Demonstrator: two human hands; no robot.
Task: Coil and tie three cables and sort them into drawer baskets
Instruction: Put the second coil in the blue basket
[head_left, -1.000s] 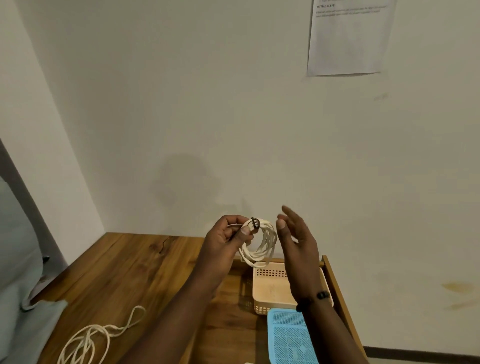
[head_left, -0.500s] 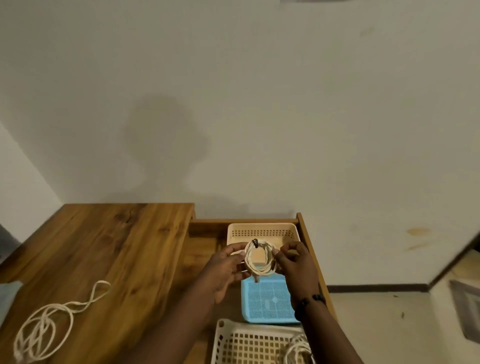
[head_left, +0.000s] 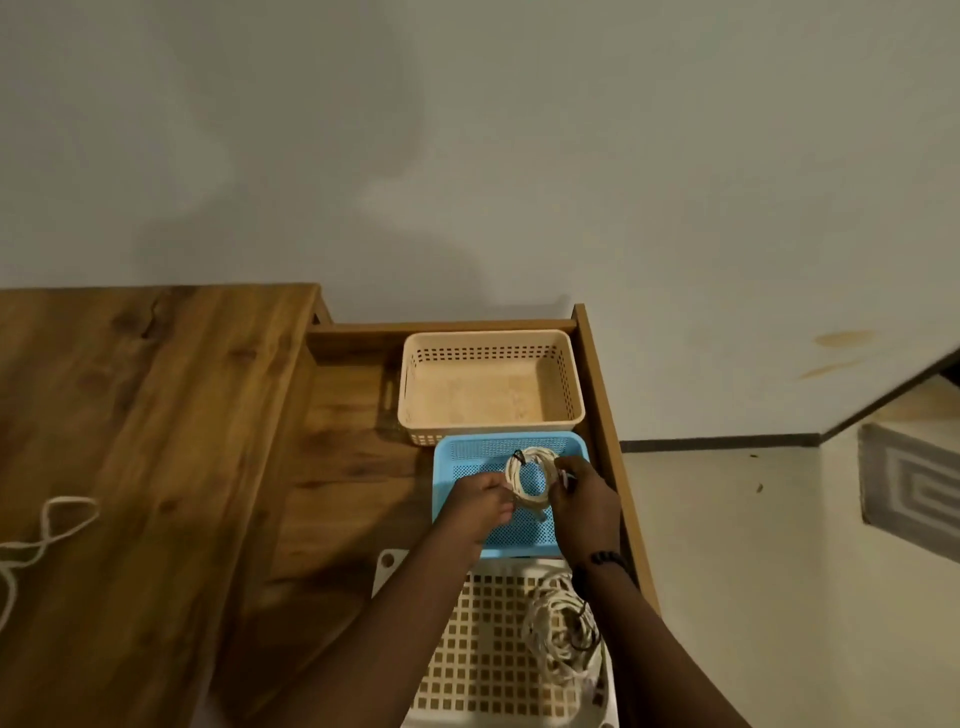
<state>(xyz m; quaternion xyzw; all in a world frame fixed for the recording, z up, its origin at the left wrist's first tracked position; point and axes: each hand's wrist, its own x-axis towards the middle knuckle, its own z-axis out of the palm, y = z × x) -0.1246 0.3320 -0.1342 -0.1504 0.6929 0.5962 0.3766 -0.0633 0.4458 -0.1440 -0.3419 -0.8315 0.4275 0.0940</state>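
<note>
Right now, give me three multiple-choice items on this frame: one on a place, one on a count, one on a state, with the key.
1. The coiled cable held in both hands is over which basket?
A. beige
B. blue
C. white

2. How many baskets sit in the drawer?
A. two
B. three
C. four

3. The beige basket is:
A. empty
B. holding a cable
C. upside down

Key: 1 B, the blue basket shows behind and through the coil pinched by the left hand and right hand. 2 B, beige, blue and the white basket. 3 A, its bare floor shows.
</note>
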